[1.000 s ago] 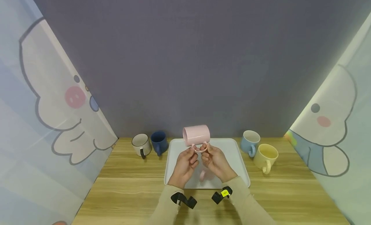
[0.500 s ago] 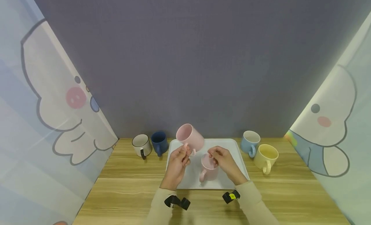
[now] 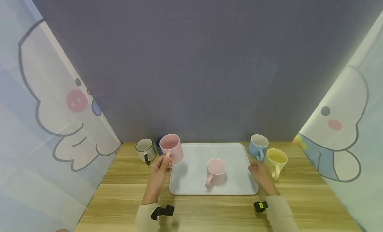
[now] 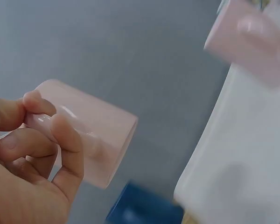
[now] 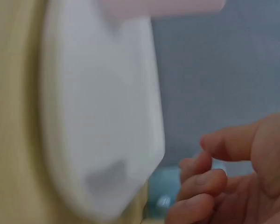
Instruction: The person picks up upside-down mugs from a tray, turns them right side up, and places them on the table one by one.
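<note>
My left hand (image 3: 160,172) pinches the handle of a pink mug (image 3: 174,151), which it holds up over the tray's left edge, mouth tilted upward. In the left wrist view this mug (image 4: 88,128) hangs from thumb and curled fingers at its handle. A second pink mug (image 3: 217,177) stands on the white tray (image 3: 191,188), its handle toward the front left. Over the tray's right edge, my right hand (image 3: 262,177) is empty, its fingers loosely bent. It is nearest to the light blue mug (image 3: 255,149) and the yellow mug (image 3: 270,164).
At the back left stand a white mug (image 3: 145,148) with a black handle and a dark blue mug (image 3: 159,147), partly hidden behind the held mug. A grey wall (image 3: 209,75) rises behind the wooden table (image 3: 119,198).
The right hand has let go of the held mug's handle and moved right. The left hand has carried that mug leftward, turning it from sideways to mouth-up. The second pink mug is now uncovered.
</note>
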